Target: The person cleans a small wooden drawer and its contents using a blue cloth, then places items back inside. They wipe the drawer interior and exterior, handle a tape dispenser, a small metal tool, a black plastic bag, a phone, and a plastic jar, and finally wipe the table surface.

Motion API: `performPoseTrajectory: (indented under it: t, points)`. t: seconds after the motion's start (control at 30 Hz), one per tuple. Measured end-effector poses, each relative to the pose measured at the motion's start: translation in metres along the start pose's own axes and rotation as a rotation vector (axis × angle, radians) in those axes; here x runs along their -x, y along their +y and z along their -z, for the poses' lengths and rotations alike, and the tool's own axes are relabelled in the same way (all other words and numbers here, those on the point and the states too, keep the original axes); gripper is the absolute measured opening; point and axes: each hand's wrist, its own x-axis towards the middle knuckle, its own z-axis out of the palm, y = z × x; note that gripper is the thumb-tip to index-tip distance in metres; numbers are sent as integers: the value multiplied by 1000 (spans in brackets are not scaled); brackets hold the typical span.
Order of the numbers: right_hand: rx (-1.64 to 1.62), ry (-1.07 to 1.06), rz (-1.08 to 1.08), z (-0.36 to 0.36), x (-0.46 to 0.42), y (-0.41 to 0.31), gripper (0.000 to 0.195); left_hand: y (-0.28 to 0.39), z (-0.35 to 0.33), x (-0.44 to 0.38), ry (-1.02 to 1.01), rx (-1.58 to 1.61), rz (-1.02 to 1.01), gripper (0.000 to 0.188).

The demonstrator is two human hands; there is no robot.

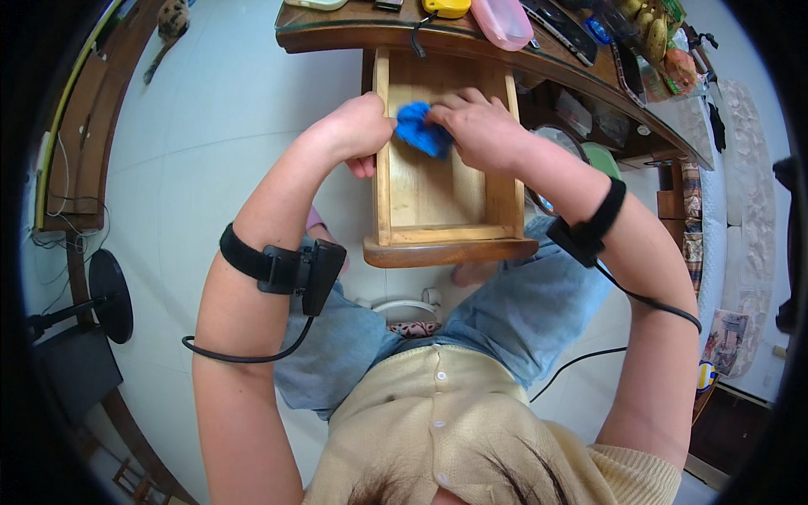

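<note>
A wooden drawer is pulled out from under the table, and nothing but a blue cloth shows inside it. My right hand grips the cloth over the drawer's inside; the cloth's edge is blurred. The left wall of the drawer is held by my left hand, its thumb over the top and its fingers curled on the outer side. Whether the cloth touches the drawer bottom I cannot tell.
On the glass-topped wooden table lie a yellow tape measure, a pink case, a phone and bananas. Black cables run from bands on both forearms. A cat is on the floor at upper left.
</note>
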Motion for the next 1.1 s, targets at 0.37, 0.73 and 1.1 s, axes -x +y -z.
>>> performPoseTrajectory:
  t: [0.37,0.73,1.1]
  points:
    - [-316,-15,-8,-26,-63,-8,59,5,7,1,3,-48,-3,23]
    - [-322,-564,203,-38,5,-36,34,17,2,7,47,-44,52,25]
    - [-1225,106,-101,-3,2,9,30,11,12,14,-49,143,19,32]
